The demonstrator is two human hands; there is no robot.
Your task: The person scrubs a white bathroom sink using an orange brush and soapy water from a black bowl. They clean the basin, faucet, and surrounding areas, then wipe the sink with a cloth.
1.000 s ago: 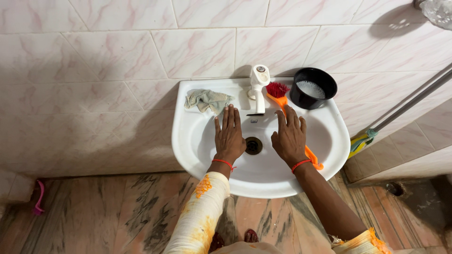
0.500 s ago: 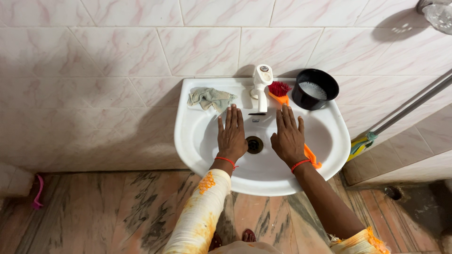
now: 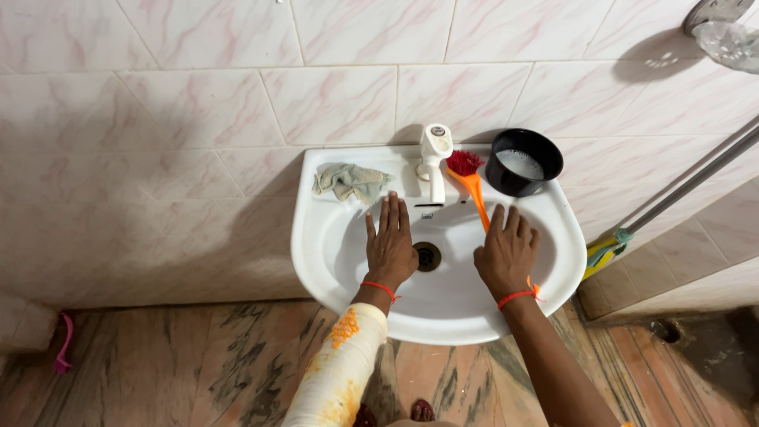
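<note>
Glossy white ceramic sink (image 3: pixel 316 237), plastic and cloth items on its back edge.
Tap (image 3: pixel 434 158): smooth white plastic look. Brush (image 3: pixel 473 188): glossy orange plastic handle, red bristles. Black bowl (image 3: pixel 523 162): smooth, slight sheen, foamy liquid inside. Cloth (image 3: pixel 348 181): greyish, crumpled, matt. Wall tiles (image 3: pixel 198 119): glossy, pink-veined marble pattern. Floor (image 3: pixel 174 364): streaked polished stone. Both hands bare, red thread at wrists.

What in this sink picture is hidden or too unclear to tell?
Head view only:
- Orange brush: its handle end is covered by the right hand.
- Drain: partly behind the left hand.
- Black bowl: pale contents unclear.
- Mop: head hidden behind the sink.
</note>
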